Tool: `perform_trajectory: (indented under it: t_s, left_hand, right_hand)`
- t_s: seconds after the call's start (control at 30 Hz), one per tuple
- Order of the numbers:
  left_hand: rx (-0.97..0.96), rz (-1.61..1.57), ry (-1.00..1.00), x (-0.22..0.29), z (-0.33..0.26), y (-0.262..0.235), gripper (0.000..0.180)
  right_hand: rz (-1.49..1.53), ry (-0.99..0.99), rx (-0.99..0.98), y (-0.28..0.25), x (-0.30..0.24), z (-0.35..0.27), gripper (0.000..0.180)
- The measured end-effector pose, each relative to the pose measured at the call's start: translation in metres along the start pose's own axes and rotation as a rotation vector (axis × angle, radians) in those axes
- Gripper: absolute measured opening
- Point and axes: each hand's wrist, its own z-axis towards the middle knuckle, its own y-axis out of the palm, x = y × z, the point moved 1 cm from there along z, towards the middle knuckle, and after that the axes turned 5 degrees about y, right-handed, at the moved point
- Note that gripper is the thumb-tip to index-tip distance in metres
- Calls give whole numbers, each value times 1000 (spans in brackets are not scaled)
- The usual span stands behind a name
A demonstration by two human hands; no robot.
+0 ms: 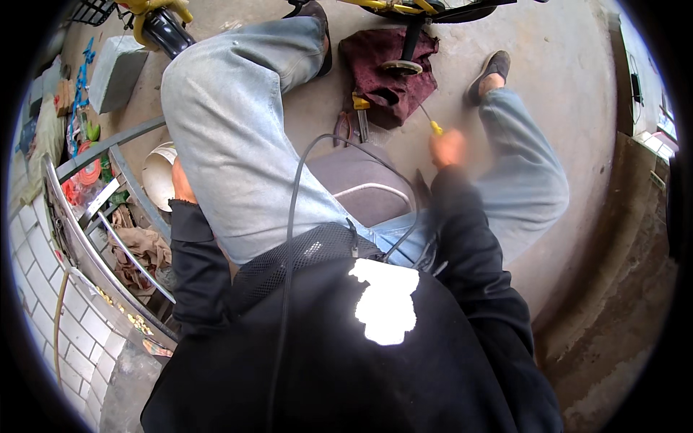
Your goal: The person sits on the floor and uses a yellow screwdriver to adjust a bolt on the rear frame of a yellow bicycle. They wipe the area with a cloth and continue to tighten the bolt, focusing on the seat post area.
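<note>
My right hand point(449, 149), blurred by motion, is closed round a yellow-handled screwdriver point(436, 128). Its thin shaft points up and left toward a dark maroon cloth point(382, 68) on the floor. Just below the cloth lie dark-handled pliers point(341, 130) and a tool with a yellow top and metal shanks point(361, 108). My left hand point(182, 183) is down beside my left leg, next to a white bucket point(157, 175). The leg covers its fingers, so I cannot see whether it holds anything.
Ahead stands a yellow bicycle point(415, 7), its pedal point(401, 68) over the cloth. On the left are a grey metal frame point(137, 184), a pale block point(118, 72) and clutter. A dark cable point(294, 195) loops across my lap. A concrete ledge point(613, 303) runs along the right.
</note>
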Motion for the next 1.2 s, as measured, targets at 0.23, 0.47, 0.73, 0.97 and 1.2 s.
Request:
perform_trajectory:
  t_s: [0.23, 0.47, 0.73, 0.97, 1.2]
  left_hand:
    - [61, 4, -66, -19, 1, -6, 34]
    - [424, 75, -153, 49, -2, 34, 50]
    - [496, 151, -100, 82, 4, 39, 55]
    - [485, -157, -88, 60, 7, 30, 55]
    - [591, 396, 184, 89, 8, 47, 37]
  right_hand:
    - [104, -27, 43, 12, 29, 28, 29]
    - [5, -308, -147, -19, -59, -62, 41]
    - [120, -44, -77, 26, -44, 1, 39]
    - [-52, -86, 72, 22, 26, 44, 36]
    - [355, 91, -212, 29, 18, 29, 42]
